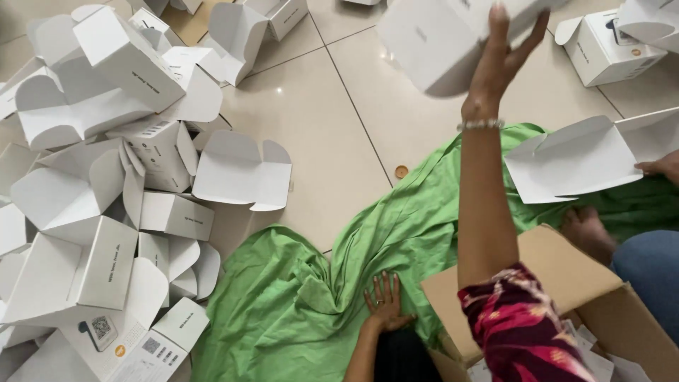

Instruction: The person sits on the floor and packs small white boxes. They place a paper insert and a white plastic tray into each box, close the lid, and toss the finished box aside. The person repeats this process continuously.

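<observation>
- the right hand (498,60) is raised high, fingers spread against the side of a white folded carton (442,42), which is blurred and near the top edge of view; whether the fingers truly grip it cannot be told.
- the left hand (384,301) lies flat, fingers splayed, on the green cloth (297,297) spread over the tiled floor (332,120), just beside the brown cardboard box (566,276).
- a heap of open white cartons (106,177) fills the floor to the left.
- another person's hand (661,166) at the right edge holds a flat unfolded carton (580,159).
- risk, as i judge it: with only spread fingers behind it, the carton could slip and drop, denting a corner or toppling the loose heap.
</observation>
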